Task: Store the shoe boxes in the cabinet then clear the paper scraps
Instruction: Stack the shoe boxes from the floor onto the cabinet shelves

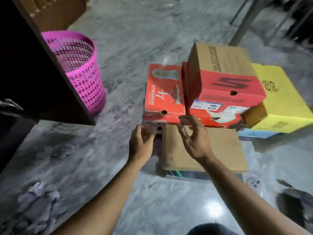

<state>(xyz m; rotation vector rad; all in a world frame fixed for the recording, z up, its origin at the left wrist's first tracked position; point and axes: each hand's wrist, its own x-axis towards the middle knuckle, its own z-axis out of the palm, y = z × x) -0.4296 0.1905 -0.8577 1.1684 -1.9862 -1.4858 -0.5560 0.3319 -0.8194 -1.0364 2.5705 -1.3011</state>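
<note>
A red box (pixel 227 85) is tilted in the air above the pile, its open flap (pixel 193 82) hanging down. The right hand (pixel 194 139) pinches the flap's lower edge between thumb and fingers, a narrow grip on the cardboard. The left hand (pixel 142 143) curls around the near left corner of a flat brown-topped box (pixel 208 150) on the floor; how tight that grip is cannot be told. Behind it lies a second red box (pixel 162 92), and to the right a yellow box (pixel 284 102). Crumpled paper scraps (pixel 39 199) lie on the floor at lower left. A pink basket (pixel 79 68) stands beside the dark cabinet (pixel 33 73).
</note>
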